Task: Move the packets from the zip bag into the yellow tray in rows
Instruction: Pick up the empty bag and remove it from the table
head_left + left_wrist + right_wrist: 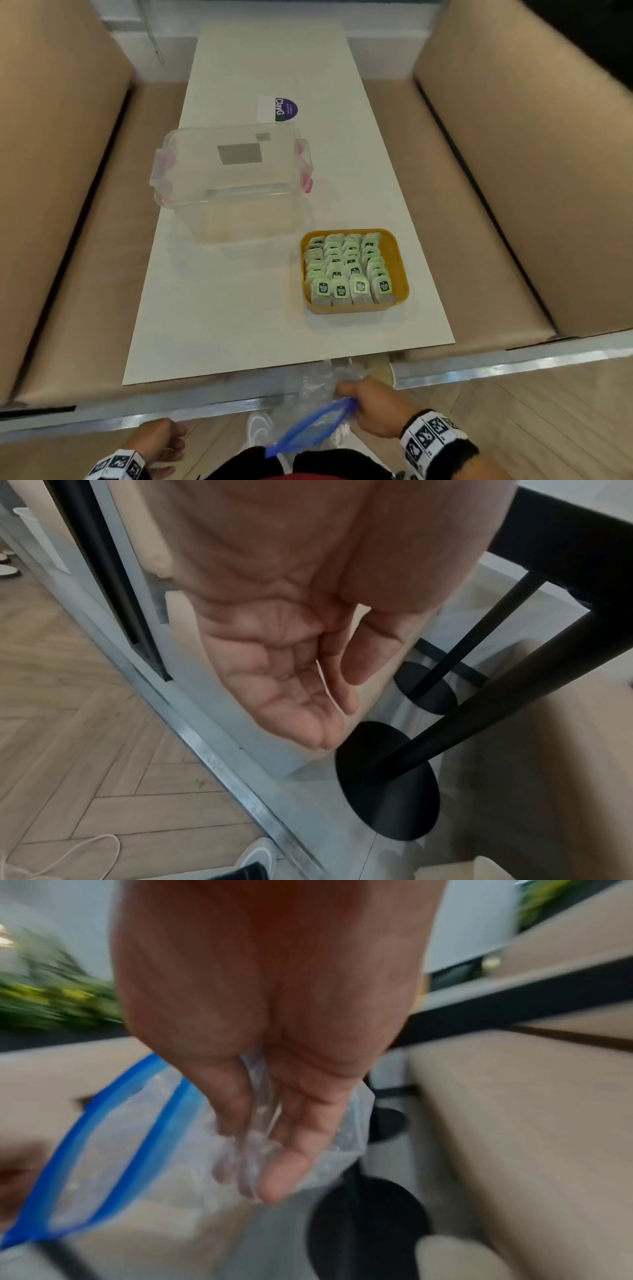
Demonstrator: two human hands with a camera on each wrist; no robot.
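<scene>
The yellow tray point(399, 253) sits on the white table's near right part, filled with rows of green-labelled packets point(347, 270). Below the table's near edge my right hand point(371, 407) grips the clear zip bag point(308, 425) with its blue zip strip; in the right wrist view the fingers point(281, 1161) curl round the crumpled plastic of that zip bag point(113, 1153), which looks empty. My left hand point(161, 442) hangs low at the left, its fingers point(308, 718) loosely bent and holding nothing.
A clear lidded box with pink clasps point(233, 178) stands on the table point(222, 308) left of and behind the tray. A purple and white sticker point(279, 109) lies farther back. Beige benches point(61, 171) flank the table. Black table legs point(387, 777) stand below.
</scene>
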